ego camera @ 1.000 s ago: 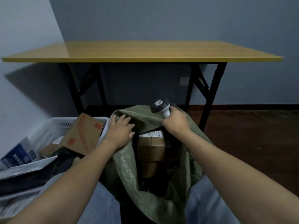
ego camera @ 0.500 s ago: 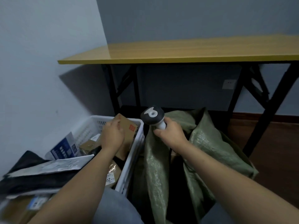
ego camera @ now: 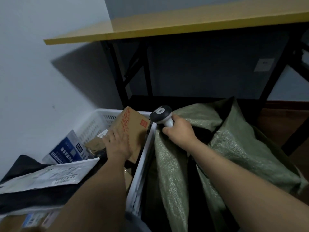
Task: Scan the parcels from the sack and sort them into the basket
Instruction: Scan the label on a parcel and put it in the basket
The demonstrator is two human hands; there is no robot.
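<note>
Left hand [ego camera: 117, 146] slid down box [ego camera: 134, 128], in basket [ego camera: 102, 112]

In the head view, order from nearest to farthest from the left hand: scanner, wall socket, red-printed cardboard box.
1. Red-printed cardboard box, directly under the left hand.
2. Scanner, just to its right.
3. Wall socket, far right, on the back wall.

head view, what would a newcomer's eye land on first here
The left hand lies flat on a brown cardboard box tilted in the white basket at lower left. Beside it, the right hand grips a scanner at the green sack. A yellow table spans the top.
</note>
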